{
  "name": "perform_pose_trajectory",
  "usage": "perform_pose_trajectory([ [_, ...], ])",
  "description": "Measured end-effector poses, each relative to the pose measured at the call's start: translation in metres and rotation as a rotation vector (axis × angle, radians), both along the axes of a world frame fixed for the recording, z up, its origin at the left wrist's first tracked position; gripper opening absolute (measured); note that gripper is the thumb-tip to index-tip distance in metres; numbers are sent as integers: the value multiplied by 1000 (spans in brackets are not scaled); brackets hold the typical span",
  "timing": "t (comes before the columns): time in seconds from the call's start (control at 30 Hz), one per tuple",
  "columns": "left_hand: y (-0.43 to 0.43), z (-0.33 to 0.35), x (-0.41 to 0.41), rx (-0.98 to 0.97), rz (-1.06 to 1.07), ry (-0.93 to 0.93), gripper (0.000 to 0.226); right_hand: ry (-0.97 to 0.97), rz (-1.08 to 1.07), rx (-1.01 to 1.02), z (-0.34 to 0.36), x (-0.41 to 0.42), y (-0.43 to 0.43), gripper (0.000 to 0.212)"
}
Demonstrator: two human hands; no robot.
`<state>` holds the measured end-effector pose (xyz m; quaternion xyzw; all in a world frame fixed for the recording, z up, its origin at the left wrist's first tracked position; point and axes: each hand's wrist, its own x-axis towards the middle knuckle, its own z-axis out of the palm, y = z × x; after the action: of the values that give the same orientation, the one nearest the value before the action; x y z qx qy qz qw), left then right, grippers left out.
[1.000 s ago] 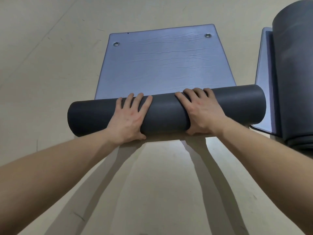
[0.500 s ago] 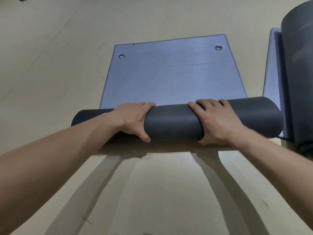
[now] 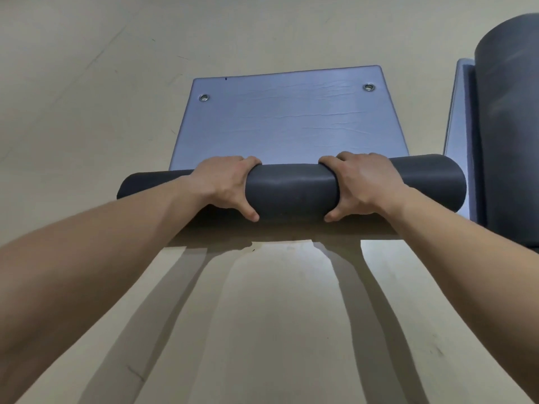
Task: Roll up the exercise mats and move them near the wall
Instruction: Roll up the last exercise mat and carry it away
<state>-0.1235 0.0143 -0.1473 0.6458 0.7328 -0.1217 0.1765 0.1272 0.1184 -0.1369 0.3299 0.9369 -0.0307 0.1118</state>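
Roughly halfway rolled, the grey exercise mat (image 3: 291,193) lies on the floor (image 3: 87,83), left hand (image 3: 224,185) and right hand (image 3: 364,185) both curled around its roll, flat stretch ahead unrolled, another rolled mat (image 3: 510,126) at right.

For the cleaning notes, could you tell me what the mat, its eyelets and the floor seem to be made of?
The mat is probably soft foam: its rolled side is dark matte grey, its flat face bluish-grey with fine creases and a slight sheen. The eyelets look like metal, shiny rings. The floor is smooth beige, perhaps vinyl or sealed concrete; it mirrors light faintly.
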Motion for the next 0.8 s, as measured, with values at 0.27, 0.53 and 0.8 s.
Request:
perform_pose_trajectory([
  [0.27, -18, 2, 5, -311, 46, -296, 95, -39, 5, -103, -2, 30, -34, 123],
  [0.53, -55, -12, 25, 132, -49, 37, 135, -33, 47, 3, -10, 25, -27, 132],
  [0.8, -16, -12, 4, 81, -95, 14, 140, 119, 34, 221, -50, 26, -36, 139],
])
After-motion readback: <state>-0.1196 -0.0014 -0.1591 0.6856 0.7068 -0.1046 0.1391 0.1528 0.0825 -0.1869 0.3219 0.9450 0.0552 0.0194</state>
